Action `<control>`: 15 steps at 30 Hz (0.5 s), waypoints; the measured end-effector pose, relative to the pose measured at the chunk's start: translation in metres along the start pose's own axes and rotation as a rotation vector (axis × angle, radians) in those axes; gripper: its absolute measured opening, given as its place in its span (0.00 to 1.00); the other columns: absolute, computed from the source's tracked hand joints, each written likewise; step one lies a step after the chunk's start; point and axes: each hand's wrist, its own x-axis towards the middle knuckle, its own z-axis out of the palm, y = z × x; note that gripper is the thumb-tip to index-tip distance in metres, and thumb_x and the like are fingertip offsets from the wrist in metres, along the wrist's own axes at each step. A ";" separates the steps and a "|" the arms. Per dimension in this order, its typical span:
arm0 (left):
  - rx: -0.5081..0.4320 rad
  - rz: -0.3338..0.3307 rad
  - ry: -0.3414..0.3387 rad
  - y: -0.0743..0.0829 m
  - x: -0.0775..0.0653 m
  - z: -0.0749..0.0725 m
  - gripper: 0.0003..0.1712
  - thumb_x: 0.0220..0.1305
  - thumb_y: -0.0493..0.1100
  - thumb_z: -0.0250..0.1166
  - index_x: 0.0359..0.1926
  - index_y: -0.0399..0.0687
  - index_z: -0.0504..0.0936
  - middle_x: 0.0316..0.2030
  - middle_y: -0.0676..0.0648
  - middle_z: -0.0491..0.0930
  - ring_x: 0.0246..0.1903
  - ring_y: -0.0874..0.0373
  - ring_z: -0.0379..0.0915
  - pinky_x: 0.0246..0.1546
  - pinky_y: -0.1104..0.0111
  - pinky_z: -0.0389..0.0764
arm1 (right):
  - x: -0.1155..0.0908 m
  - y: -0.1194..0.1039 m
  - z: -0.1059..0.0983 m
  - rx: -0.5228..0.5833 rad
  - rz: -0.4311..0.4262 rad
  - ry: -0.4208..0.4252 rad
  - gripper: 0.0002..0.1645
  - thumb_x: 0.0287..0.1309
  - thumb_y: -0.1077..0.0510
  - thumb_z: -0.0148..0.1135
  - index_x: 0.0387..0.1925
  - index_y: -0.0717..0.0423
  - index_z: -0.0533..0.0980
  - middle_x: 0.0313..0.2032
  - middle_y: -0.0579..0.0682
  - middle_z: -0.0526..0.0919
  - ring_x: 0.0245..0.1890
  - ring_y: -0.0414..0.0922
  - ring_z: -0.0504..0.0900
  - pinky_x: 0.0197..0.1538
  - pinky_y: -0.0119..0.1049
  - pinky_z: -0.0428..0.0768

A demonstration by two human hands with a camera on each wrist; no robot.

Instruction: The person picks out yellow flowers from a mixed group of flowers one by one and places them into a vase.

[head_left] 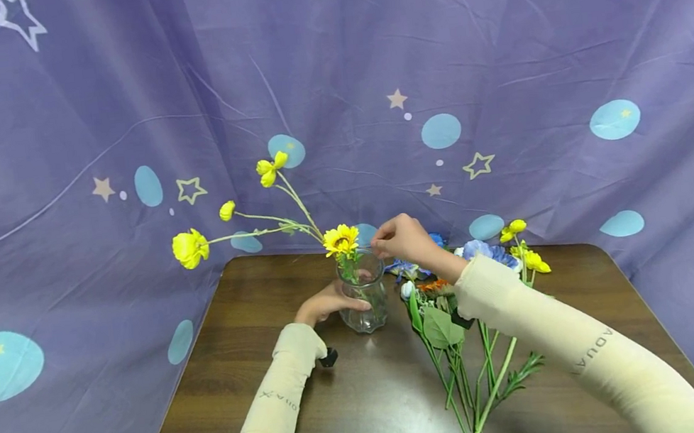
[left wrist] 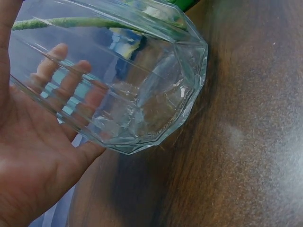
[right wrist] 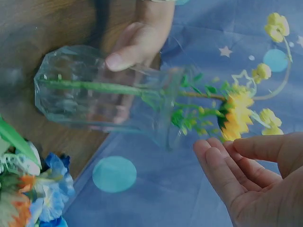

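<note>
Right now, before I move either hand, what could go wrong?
The long yellow flowers lean well out to the left of the glass vase, so it might tip if the left hand lets go. The right hand is close to the daisy-like bloom and could knock it. The right sleeve crosses over the loose flowers and might drag them.

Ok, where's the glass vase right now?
In the head view, the glass vase is toward the far edge of the table, gripped by the left hand, left of the loose flowers, with the right hand close beside it.
</note>
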 end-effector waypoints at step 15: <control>-0.021 0.010 -0.029 -0.005 0.002 -0.002 0.44 0.56 0.35 0.74 0.73 0.48 0.66 0.67 0.37 0.73 0.64 0.42 0.72 0.64 0.48 0.78 | -0.021 0.033 -0.074 0.037 0.092 0.049 0.13 0.71 0.59 0.61 0.47 0.65 0.85 0.44 0.63 0.89 0.31 0.37 0.87 0.41 0.34 0.89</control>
